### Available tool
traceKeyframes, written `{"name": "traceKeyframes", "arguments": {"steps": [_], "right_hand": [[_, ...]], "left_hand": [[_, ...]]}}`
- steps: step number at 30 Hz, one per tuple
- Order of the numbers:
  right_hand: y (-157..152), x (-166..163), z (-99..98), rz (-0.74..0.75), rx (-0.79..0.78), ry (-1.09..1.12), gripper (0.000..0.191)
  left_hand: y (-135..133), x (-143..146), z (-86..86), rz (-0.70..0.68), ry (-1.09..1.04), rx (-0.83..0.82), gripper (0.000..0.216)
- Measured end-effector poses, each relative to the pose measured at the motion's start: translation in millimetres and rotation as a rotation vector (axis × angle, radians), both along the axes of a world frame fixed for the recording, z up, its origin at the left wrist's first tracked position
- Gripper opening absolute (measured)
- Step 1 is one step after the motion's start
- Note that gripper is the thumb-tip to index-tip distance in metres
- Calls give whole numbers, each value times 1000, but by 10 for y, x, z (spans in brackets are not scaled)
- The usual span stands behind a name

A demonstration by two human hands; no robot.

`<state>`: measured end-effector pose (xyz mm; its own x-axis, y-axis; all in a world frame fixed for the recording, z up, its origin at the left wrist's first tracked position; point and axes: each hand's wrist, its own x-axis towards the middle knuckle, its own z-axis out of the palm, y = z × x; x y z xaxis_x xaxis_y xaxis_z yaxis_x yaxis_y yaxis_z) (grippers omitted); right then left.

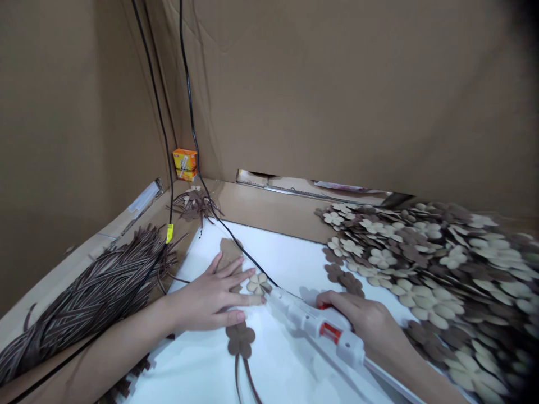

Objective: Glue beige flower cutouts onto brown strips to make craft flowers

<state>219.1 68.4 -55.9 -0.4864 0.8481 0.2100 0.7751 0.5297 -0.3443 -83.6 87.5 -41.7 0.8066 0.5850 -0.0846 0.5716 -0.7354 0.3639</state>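
My left hand (206,300) lies with fingers spread over the white board (282,241), partly covering a brown piece (230,251) whose full shape is hidden. A small beige fabric flower (256,284) sits at its fingertips. Below the thumb is a dark brown flower (240,340) with two thin brown strips (248,377) trailing toward me. In my right hand (362,311) is a white and red hot glue gun (309,318), fingers wrapped round its handle. Its nozzle points left, right beside the beige flower; I cannot tell whether they touch. A glue stick (389,381) runs out of its back.
A heap of beige and brown flowers (421,252) covers the right side. Bundled brown strips (113,269) lie at left, with a smaller tangle (196,202) behind. A black cable (189,112) hangs across the board. An orange box (185,164) stands by cardboard walls (337,95).
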Motion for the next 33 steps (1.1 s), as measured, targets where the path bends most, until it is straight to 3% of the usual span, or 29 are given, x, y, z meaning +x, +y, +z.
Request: {"name": "traceKeyframes", "arguments": {"steps": [20, 30, 33], "right_hand": [[21, 25, 17, -12, -8, -127, 13], [102, -92, 377, -80, -74, -344, 15], [195, -130, 495, -85, -69, -314, 12]], "left_hand": [[3, 3, 16, 6, 5, -15, 42], [-20, -6, 45, 15, -11, -26, 42], [-23, -15, 31, 12, -31, -24, 43]]}}
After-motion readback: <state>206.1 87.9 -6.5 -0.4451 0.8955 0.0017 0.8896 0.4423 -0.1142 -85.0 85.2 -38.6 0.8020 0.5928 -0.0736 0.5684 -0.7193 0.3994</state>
